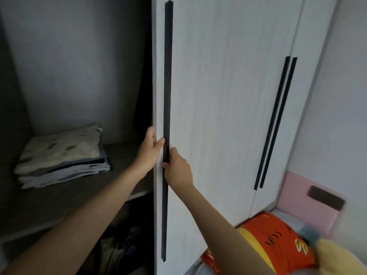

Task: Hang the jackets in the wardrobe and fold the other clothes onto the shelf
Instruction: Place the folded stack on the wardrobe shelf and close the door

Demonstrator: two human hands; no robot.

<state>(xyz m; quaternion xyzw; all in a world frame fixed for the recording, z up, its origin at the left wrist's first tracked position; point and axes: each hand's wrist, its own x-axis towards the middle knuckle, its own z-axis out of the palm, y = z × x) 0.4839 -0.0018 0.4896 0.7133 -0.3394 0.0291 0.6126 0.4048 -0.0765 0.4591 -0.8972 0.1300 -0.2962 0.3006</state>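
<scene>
Gripping wardrobe door [218, 96] edge with left hand [152, 148] | curling right hand [177, 168] round black handle [167, 76] just beside | showing 1 stack of folded clothes [63, 155] sitting at left edge of shelf [49, 207]

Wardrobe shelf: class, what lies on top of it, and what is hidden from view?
A stack of folded clothes lies on the shelf, a pale printed piece uppermost. The left forearm covers part of the shelf's front edge.

Dim, shadowed wardrobe interior [75, 62]; brighter doors, edges bowed, lower right corner seemingly motion-blurred.
</scene>
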